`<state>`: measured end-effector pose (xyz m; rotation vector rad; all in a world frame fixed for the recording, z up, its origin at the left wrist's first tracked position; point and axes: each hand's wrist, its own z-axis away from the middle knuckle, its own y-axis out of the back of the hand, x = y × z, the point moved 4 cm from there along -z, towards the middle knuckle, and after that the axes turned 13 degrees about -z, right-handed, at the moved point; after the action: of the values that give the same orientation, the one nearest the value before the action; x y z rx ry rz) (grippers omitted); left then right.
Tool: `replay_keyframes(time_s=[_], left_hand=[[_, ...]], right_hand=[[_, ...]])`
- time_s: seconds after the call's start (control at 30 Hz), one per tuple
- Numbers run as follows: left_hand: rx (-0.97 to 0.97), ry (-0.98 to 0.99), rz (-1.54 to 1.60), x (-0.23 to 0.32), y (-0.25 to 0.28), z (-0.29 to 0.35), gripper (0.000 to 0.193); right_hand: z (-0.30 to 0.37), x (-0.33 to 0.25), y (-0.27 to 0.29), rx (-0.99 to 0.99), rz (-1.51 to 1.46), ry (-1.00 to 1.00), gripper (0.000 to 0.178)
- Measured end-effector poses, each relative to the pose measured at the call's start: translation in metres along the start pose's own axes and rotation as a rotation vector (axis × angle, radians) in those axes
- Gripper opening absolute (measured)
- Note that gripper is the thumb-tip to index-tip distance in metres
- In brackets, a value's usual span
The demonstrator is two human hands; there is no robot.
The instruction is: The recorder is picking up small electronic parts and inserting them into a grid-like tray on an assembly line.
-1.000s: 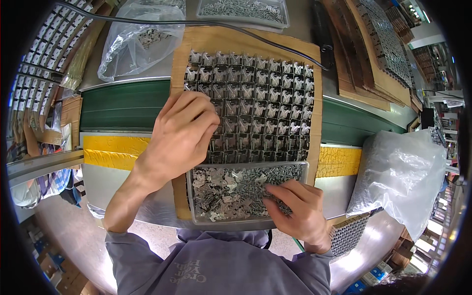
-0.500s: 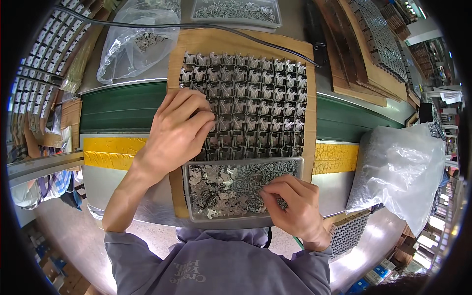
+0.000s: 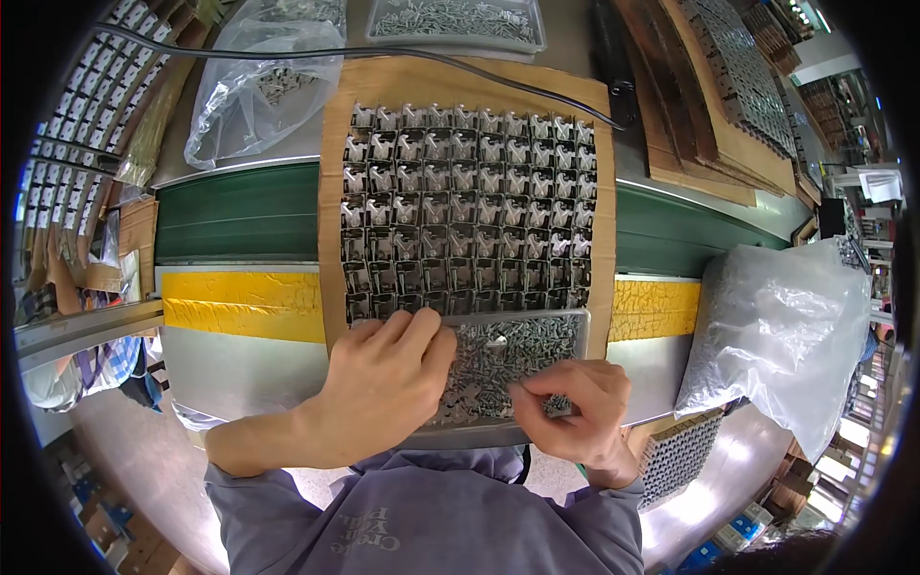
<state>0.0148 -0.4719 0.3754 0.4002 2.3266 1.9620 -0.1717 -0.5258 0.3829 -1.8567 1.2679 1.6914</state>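
The brackets point(image 3: 467, 209) stand on cardboard point(image 3: 331, 220): far rows carry silver pieces point(image 3: 409, 179), the nearest two look bare to me. Over the near tray point(image 3: 586, 335), my right hand's point(image 3: 575, 407) grip is pressed together, contents unclear; my left hand's point(image 3: 388, 383) I can't tell.

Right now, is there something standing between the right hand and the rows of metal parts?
Yes: the tray's far rim lies between the right hand and the metal parts; the black cable crosses beyond them.

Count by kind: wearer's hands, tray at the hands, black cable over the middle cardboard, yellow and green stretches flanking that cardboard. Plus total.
Left hand, right hand: 2
Tray: 1
Black cable: 1
Yellow stretches: 2
Green stretches: 2
Total: 8
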Motion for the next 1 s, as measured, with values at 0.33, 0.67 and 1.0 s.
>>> replay_keyframes(time_s=[0.33,0.67,1.0], left_hand=[[0.020,0.149,0.765,-0.001,0.009,0.002,0.012],[-0.043,0.210,1.006,0.000,0.005,0.001,0.015],[-0.081,0.237,0.999,-0.005,0.008,-0.003,0.015]], right_hand=[[0.001,0.000,-0.006,0.056,-0.098,0.211,0.027],[-0.007,-0.003,-0.018,0.078,-0.064,0.262,0.035],[-0.013,-0.002,-0.021,0.033,-0.118,0.204,0.038]])
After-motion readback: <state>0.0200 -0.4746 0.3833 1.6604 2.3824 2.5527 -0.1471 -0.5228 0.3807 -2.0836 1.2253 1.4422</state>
